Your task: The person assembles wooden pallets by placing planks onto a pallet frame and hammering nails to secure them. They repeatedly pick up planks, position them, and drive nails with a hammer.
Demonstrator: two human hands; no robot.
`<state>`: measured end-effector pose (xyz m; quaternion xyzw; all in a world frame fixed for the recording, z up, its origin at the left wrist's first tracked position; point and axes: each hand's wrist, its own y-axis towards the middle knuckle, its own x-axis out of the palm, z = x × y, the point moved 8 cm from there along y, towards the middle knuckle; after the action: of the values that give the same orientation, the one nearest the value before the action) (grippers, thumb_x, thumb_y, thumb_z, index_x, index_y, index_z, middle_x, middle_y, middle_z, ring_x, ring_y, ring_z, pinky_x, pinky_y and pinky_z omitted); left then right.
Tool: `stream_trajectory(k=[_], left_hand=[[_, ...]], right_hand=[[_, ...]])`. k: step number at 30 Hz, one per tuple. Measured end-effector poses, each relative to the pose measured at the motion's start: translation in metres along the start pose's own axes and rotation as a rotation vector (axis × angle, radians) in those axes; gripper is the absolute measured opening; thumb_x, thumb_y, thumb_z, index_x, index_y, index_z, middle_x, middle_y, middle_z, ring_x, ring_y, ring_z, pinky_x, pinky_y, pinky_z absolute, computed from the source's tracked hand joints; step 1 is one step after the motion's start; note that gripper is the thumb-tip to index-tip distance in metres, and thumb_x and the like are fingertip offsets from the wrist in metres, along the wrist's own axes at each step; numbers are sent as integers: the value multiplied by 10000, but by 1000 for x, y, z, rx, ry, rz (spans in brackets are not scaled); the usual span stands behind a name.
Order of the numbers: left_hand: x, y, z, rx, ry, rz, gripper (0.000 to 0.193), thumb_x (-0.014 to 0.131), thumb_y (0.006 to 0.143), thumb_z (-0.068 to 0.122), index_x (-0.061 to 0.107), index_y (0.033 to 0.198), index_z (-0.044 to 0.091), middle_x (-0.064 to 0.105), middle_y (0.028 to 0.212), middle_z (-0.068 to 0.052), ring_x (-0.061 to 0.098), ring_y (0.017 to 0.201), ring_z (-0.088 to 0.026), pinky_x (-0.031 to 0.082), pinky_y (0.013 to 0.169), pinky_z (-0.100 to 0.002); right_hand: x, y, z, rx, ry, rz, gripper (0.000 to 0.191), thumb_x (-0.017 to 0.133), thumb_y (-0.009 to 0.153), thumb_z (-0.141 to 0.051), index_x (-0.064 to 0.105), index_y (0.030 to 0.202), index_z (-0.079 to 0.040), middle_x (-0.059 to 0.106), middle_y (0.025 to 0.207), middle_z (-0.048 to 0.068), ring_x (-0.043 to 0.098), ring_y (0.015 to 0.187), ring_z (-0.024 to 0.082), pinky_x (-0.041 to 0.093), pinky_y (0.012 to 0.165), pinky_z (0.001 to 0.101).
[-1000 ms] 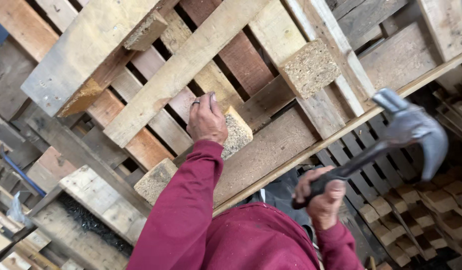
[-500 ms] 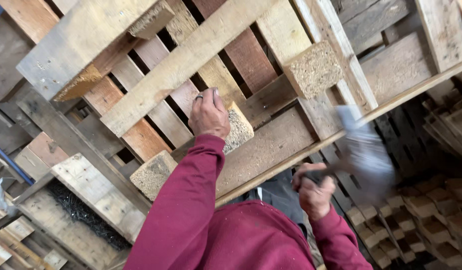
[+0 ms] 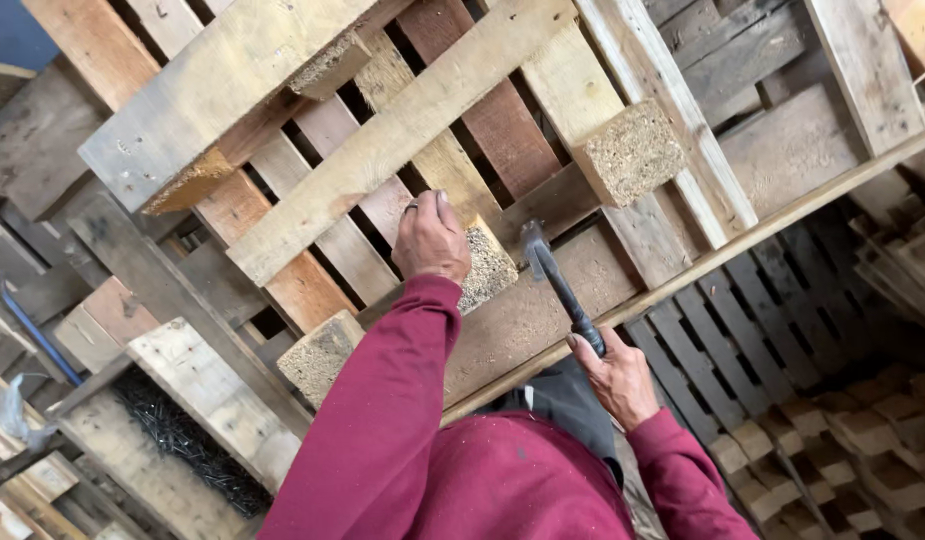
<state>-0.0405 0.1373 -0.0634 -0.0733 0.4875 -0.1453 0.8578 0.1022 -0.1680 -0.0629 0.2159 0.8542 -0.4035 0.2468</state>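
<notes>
L hand (image 3: 429, 240) steadies chipboard block (image 3: 485, 265) on pallet (image 3: 402, 130); R hand (image 3: 614, 372) grips hammer (image 3: 557, 285).
</notes>
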Motion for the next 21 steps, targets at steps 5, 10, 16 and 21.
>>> stream_trajectory(k=[5, 10, 16, 21], left_hand=[[-14, -3, 16, 148, -13, 143, 287, 474, 1071, 280, 694, 1070, 95, 705, 894, -123, 692, 795, -298, 565, 702, -452], [-4, -5, 3, -11, -28, 12, 286, 476, 1068, 309, 674, 1068, 102, 712, 880, -130, 707, 777, -322, 572, 697, -463], [-23, -6, 22, 141, -5, 153, 253, 517, 1045, 286, 686, 1055, 99, 720, 904, -162, 696, 814, -377, 548, 708, -509], [-9, -2, 13, 44, -53, 26, 295, 472, 1077, 300, 683, 1065, 95, 716, 854, -141, 712, 775, -308, 568, 694, -457]], right_hand=[[-37, -49, -37, -553, -67, 125, 389, 735, 918, -421, 642, 971, -47, 601, 664, 136, 622, 522, 263, 493, 494, 381], [-70, -19, -47, -861, -569, 142, 389, 734, 909, -443, 604, 774, -103, 610, 611, 53, 588, 448, 189, 489, 411, 354], [-109, 46, -13, -151, -736, 50, 449, 655, 941, -537, 623, 953, -89, 642, 658, 76, 584, 467, 249, 486, 408, 376], [-81, -38, -58, -780, -189, 96, 518, 672, 884, -580, 629, 866, -65, 636, 670, 97, 622, 511, 240, 515, 487, 374]])
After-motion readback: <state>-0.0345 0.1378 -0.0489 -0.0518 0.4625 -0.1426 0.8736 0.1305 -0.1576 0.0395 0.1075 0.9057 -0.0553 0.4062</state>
